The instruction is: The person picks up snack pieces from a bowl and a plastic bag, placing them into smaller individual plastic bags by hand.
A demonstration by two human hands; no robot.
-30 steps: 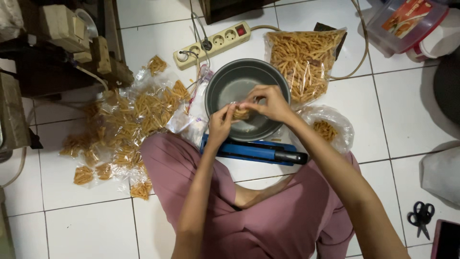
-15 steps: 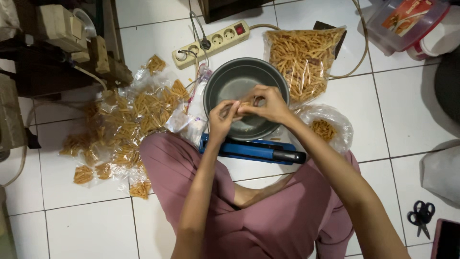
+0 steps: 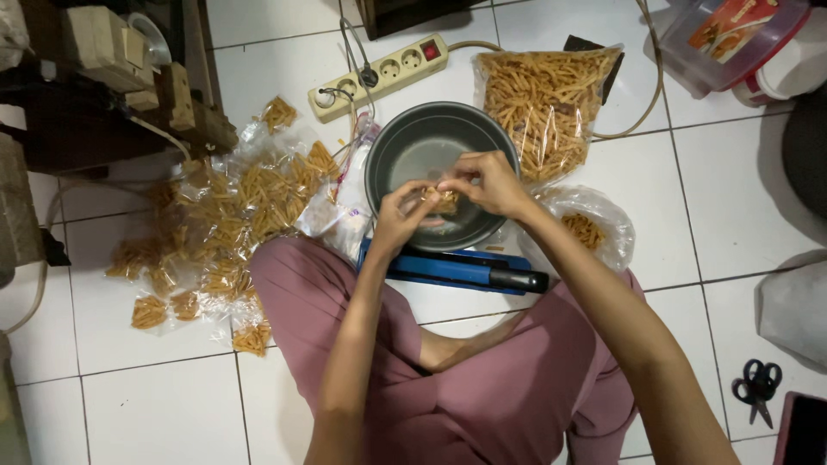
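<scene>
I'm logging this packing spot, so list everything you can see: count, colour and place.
small snack packet: one, clear with yellow sticks, held over the bowl
bowl: one, grey metal, floor centre
big snack bag: one, clear, yellow sticks, right of bowl
half-full bag: one, clear, under right forearm
filled small packets: many, yellow, heaped left of bowl
sealer: one, blue, before the knees
power strip: one, cream, behind bowl
scissors: one, black, lower right
lidded tub: one, clear, upper right
left hand: grip on packet
right hand: grip on packet

A home floor: white tiles (image 3: 155, 405), power strip (image 3: 379, 77), scissors (image 3: 758, 389).
</scene>
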